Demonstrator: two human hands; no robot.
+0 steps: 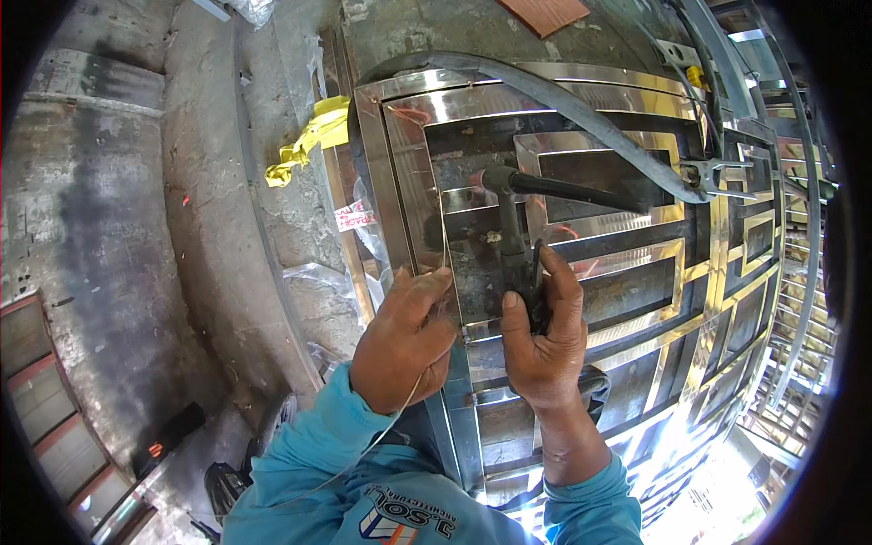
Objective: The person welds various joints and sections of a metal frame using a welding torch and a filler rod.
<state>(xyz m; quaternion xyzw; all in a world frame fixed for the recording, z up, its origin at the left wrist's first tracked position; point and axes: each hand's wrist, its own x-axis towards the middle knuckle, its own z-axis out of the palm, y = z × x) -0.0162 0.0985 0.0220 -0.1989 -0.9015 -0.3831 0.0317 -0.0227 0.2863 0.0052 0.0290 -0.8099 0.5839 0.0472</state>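
Observation:
My right hand (549, 350) is closed around the handle of a TIG welding torch (511, 222). The torch's pinkish nozzle points left, and its long black back cap sticks out to the right. Thumb and fingers of my left hand (404, 341) pinch a thin filler rod (443, 227), which runs up along the frame's edge and trails down past my left sleeve. Both hands are over a shiny metal gate panel (413, 182) of square tubes in a stepped pattern. Torch nozzle and rod tip are near its upper left inner corner; whether they touch the metal, I cannot tell.
A flat grey hose or strap (563, 100) curves across the panel's top to a metal clamp (713, 177). Yellow tape or cloth (318, 136) and clear plastic film lie at its left. A reddish board (548, 11) lies at the far edge; a concrete wall (91, 200) stands left.

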